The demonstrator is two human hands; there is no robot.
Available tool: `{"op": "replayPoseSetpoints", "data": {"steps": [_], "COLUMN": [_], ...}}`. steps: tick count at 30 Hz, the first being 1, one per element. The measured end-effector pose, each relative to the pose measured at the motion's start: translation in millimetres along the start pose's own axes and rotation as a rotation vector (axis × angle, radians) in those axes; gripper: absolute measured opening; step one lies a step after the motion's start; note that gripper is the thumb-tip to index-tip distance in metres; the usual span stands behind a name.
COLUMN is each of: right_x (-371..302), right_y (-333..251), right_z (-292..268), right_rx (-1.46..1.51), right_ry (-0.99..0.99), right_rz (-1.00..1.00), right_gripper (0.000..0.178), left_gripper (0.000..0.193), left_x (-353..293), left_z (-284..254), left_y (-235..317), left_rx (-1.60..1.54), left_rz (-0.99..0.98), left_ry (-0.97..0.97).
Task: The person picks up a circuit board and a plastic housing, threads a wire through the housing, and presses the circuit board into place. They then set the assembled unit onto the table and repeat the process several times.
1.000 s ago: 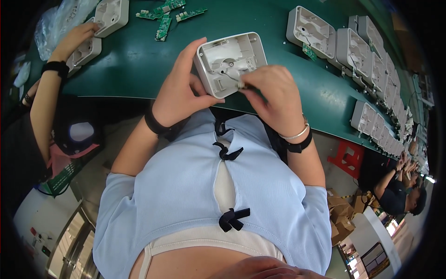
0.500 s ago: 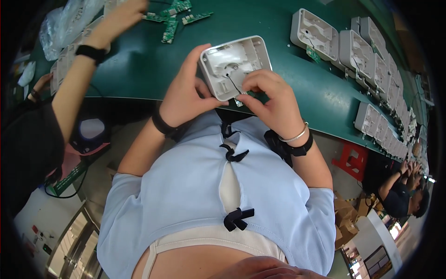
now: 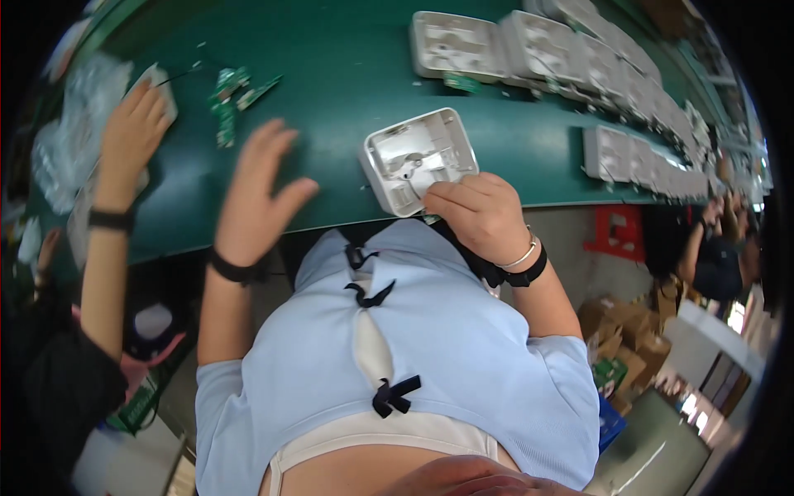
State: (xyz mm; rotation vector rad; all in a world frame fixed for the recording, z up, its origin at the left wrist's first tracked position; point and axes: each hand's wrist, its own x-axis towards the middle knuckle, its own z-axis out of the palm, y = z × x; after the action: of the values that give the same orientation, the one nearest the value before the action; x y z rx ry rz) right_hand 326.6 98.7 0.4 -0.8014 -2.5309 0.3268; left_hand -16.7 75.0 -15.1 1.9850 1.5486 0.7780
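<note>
A white square plastic housing with an open top sits tilted near the front edge of the green table. My right hand is closed on its near right corner, fingertips over the rim. A dark wire lies inside the housing, and a bit of green board shows below the rim beside my right fingers. To the left, my left hand is off the housing, slightly smeared by motion, with thumb and fingers apart and nothing in it. Just beyond its fingertips lie several green circuit boards.
Rows of similar white housings stand at the far right, with a shorter row nearer. At the left, a co-worker's hand is on a white part beside clear plastic bags. A red stool stands below the table edge.
My left hand has let go of the housing and moved left toward the circuit boards. My right hand stays on the housing. The view has turned left; the co-worker's hand has shifted to a white part.
</note>
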Motion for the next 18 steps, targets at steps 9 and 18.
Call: {"op": "replayPoseSetpoints", "data": {"steps": [9, 18], "right_x": [-103.1, -119.3], "right_y": [68.6, 96.8], "right_z": [-70.5, -83.7], "right_rx": [-0.42, -0.55], "right_ry": [-0.019, -0.132], "right_rz": [0.394, 0.516], "right_gripper": [0.024, 0.033], "left_gripper": [0.042, 0.015], "left_x": [55.3, 58.2], "left_z": [-23.0, -3.9], "left_y": [-61.5, -46.4], "left_rx": [0.737, 0.711], "left_rz": [0.023, 0.022], "left_ry": [0.067, 0.201]}}
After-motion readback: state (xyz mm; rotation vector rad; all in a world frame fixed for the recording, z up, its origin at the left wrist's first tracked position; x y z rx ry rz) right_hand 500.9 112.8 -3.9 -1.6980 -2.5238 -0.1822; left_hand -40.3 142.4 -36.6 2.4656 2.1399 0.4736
